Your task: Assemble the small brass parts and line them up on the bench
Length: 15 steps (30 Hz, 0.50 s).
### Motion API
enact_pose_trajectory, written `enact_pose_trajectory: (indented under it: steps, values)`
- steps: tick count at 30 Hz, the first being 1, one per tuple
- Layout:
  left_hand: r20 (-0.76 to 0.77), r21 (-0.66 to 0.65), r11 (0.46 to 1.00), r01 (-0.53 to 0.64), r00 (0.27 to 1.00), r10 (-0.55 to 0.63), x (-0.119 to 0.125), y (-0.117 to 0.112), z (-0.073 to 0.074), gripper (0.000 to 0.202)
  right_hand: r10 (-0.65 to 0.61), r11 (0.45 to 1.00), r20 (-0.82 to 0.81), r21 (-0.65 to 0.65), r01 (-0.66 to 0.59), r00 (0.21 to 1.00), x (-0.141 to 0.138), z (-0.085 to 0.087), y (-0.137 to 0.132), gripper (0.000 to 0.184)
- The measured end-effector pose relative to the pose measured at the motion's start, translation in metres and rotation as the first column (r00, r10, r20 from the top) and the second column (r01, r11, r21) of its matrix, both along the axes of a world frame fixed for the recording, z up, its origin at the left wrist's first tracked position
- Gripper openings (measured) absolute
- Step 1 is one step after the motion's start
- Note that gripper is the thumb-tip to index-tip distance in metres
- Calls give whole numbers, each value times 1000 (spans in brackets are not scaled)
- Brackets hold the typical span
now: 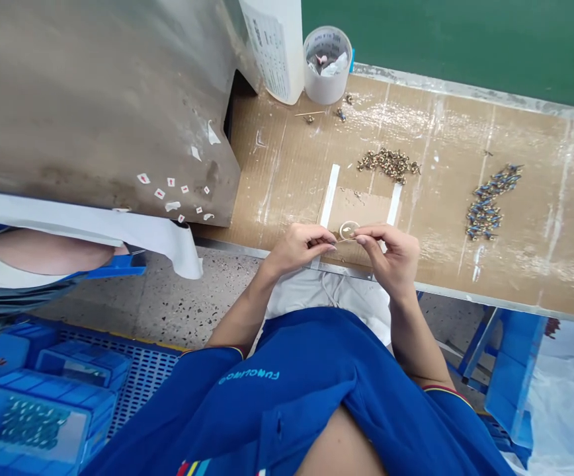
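Note:
My left hand (pixel 303 250) is closed in a pinch at the near edge of the cardboard-covered bench; what sits between its fingertips is too small to make out. Facing it, my right hand (pixel 392 254) pinches a thin pale stick (pixel 346 240), whose tip points at the left fingertips. Just beyond the fingers lies a small round white dish (pixel 349 229) with something pale inside. It rests on a cardboard patch (pixel 364 208) flanked by two white tape strips. A pile of small brass-coloured parts (pixel 390 164) lies past that patch.
To the right is another pile of brass parts with blue bits (pixel 490 205). A white tub (pixel 327 66) holding scraps stands at the back, near another thin stick (pixel 310 114). A large metal housing (pixel 103 106) borders the left side. Blue crates (pixel 43 390) sit lower left, beside another person's arm.

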<state>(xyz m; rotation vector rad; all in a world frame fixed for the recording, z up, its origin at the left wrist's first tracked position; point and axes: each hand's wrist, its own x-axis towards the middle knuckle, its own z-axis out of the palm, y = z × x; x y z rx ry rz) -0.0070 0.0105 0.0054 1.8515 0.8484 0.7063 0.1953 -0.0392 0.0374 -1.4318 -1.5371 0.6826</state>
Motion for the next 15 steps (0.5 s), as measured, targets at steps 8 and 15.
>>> enact_pose_trajectory:
  steps: [8, 15]
  values:
    - [-32, -12, 1000, 5, 999, -6, 0, -1, 3, 10, 52, 998, 60, 20, -53, 997, -4, -3, 2, 19]
    - [4, -9, 1000, 19, 1000, -19, 0, 0, 3, 12, 97, 992, 86, 69, -103, 992, -6, -3, 2, 13]
